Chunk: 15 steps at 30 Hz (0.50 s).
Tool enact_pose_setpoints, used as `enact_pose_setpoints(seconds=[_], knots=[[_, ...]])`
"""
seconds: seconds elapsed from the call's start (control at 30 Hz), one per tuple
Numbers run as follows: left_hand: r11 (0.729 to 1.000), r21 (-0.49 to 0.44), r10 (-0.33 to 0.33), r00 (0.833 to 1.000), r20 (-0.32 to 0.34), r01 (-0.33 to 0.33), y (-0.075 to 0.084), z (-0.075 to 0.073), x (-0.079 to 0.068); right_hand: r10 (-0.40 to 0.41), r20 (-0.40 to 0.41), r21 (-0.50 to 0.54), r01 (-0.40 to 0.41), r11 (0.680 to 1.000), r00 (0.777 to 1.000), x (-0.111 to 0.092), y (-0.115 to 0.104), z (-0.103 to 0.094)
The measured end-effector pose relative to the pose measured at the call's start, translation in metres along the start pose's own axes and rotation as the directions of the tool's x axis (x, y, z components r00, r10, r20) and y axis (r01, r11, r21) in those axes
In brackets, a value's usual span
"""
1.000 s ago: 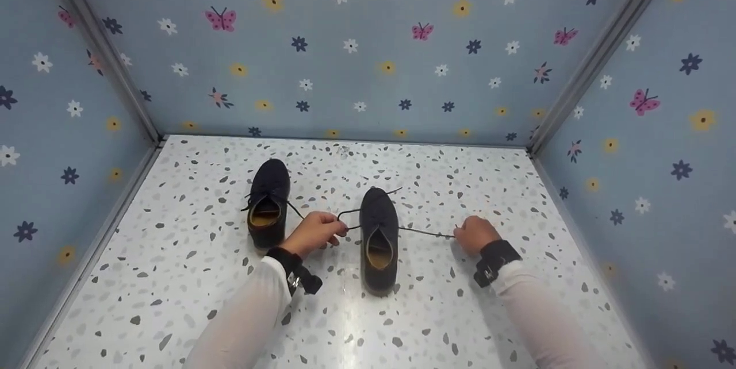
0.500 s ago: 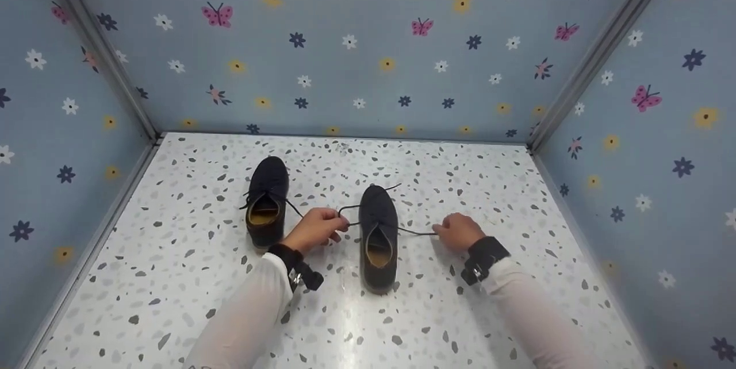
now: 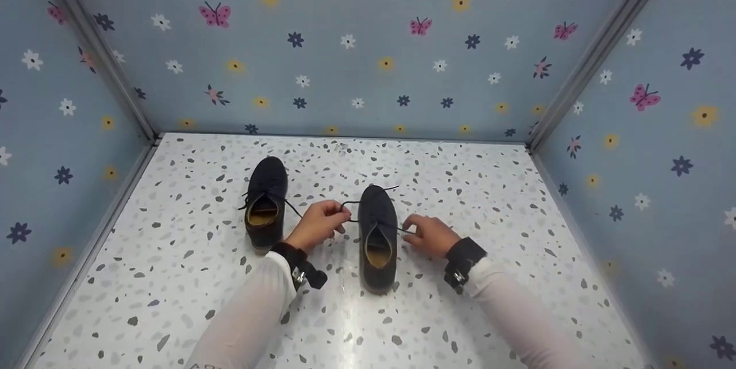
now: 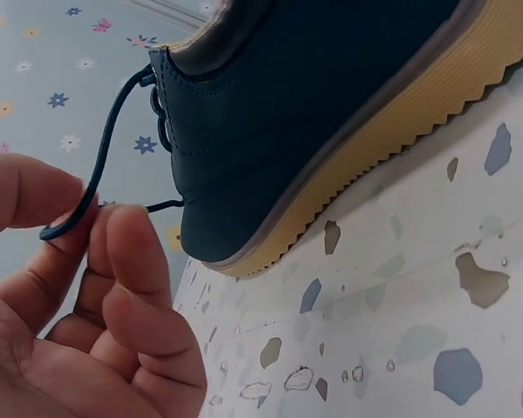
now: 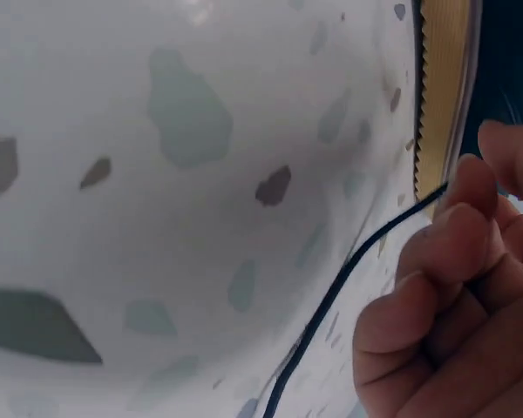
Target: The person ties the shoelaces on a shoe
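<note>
A dark navy lace-up shoe [image 3: 376, 205] with a ridged tan sole stands upright on the floor between my hands, toe away from me. On its left side, my left hand [image 3: 319, 224] pinches a bent loop of the shoelace [image 4: 105, 144] between thumb and fingertip. The loop runs back to the shoe's eyelets. Close to the shoe's right side, my right hand [image 3: 431, 235] pinches the other lace end, with its free length [image 5: 331, 292] trailing down from the curled fingers. A matching shoe [image 3: 269, 173] stands to the left, its laces on.
The white speckled floor [image 3: 322, 323] meets a blue flowered panel [image 3: 368, 87] at the back, with similar panels on both sides. Grey metal posts mark the corners. The left forearm passes just in front of the left shoe. Black straps circle both wrists.
My right hand has moved left, from well out along the lace to close beside the shoe. The left hand has stayed near its place, lifting slightly with the loop.
</note>
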State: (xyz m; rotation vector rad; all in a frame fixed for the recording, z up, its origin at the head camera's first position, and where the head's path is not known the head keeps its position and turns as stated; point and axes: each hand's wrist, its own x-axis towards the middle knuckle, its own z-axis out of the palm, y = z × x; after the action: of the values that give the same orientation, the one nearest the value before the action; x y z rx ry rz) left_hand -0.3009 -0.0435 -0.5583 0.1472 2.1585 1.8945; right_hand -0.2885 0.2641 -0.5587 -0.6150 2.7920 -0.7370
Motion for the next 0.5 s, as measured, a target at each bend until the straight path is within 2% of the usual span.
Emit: enact_pose_setpoints(seconds=[0.13,0.27,0.5], knots=[[0.997,-0.069,-0.028,0.999,-0.027,0.026,0.0020,-0.0004,0.0004,0.016,-0.037,-0.013,-0.016,1.000,0.999,0.0019,-0.0012,0.0052],[0.994,-0.109,-0.031,0.998,-0.050,0.025,0.0023,-0.0010,0.0010,0.027,-0.031,0.010,-0.027,1.000,0.999,0.0004,-0.0007,0.0075],[0.991,-0.130,-0.009,0.997,-0.075,0.000,0.0035,-0.0020,-0.0004,-0.029,-0.033,-0.029,0.028,0.999,0.999,-0.0017,0.0016,0.0046]])
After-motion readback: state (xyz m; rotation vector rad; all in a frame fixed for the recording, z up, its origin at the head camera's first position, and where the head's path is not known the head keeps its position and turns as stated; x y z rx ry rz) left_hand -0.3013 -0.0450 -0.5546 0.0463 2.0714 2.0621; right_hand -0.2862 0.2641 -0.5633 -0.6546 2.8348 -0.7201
